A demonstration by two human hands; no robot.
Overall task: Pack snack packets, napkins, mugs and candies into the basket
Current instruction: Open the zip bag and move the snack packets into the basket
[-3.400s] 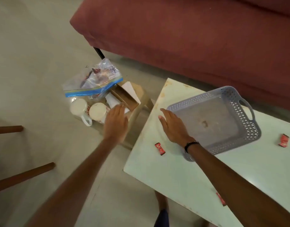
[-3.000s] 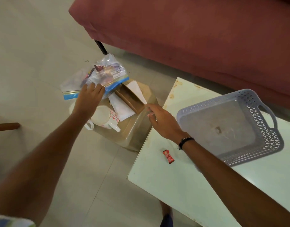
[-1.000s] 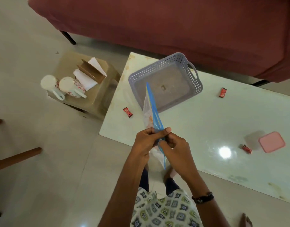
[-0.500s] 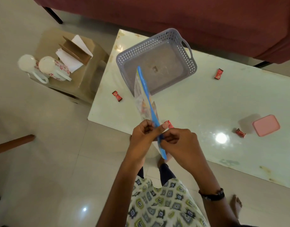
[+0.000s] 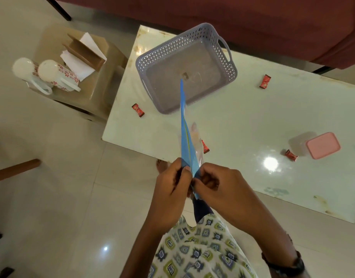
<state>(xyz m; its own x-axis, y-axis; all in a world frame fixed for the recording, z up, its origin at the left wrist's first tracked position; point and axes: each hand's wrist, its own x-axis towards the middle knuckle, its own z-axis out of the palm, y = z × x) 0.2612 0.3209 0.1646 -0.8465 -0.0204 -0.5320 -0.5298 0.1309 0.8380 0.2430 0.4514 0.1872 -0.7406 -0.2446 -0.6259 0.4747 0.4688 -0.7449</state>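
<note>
Nearest, both hands pinch the blue-zippered plastic bag (image 5: 187,149) at its near end, the left hand (image 5: 172,183) and right hand (image 5: 216,185) side by side, fingers curled on the seal. Beyond, on the pale tabletop (image 5: 242,121), candies (image 5: 137,110) lie scattered, with a pink lidded box (image 5: 322,145) at right. Farther off sits the grey basket (image 5: 228,67). Far left, a brown stool (image 5: 96,91) carries two mugs (image 5: 56,74) and napkins (image 5: 76,63).
</note>
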